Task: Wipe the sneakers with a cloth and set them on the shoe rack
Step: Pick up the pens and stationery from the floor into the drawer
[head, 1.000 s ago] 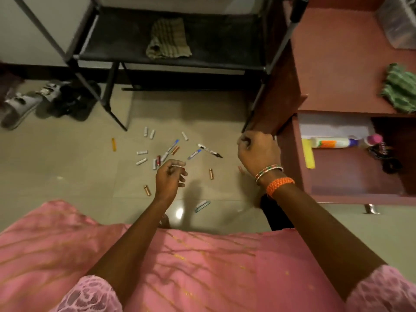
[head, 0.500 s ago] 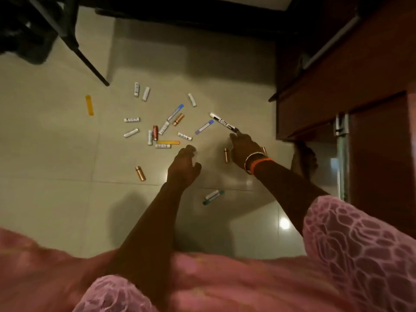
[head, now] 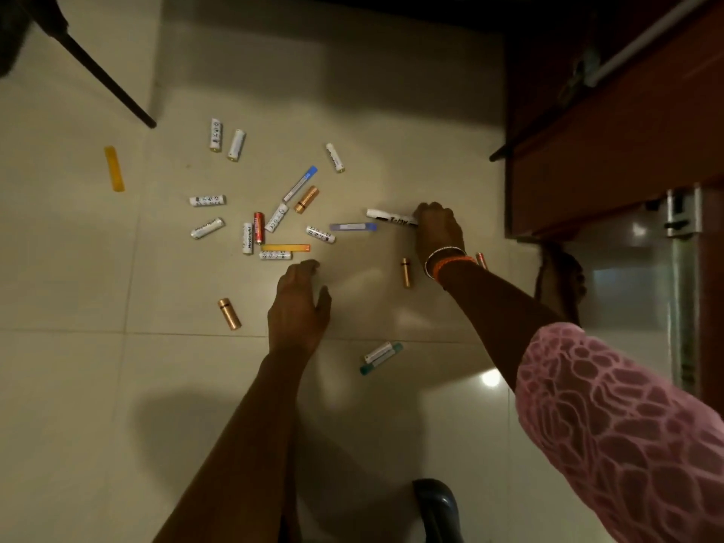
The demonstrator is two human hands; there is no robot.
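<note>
Floor (head: 117, 386) littered with batteries, no sneakers visible; right hand (head: 438, 229) pinching white marker (head: 390, 218), left hand (head: 299, 303) relaxed, empty: lift marker level

Bare forearms, one lace sleeve
The right arm (head: 509, 307) wears a short pink lace sleeve (head: 611, 425) with a netted pattern, plus an orange bracelet (head: 454, 264) and thin silvery bangles (head: 442, 253) at the wrist; the left forearm (head: 243, 425) is bare
</note>
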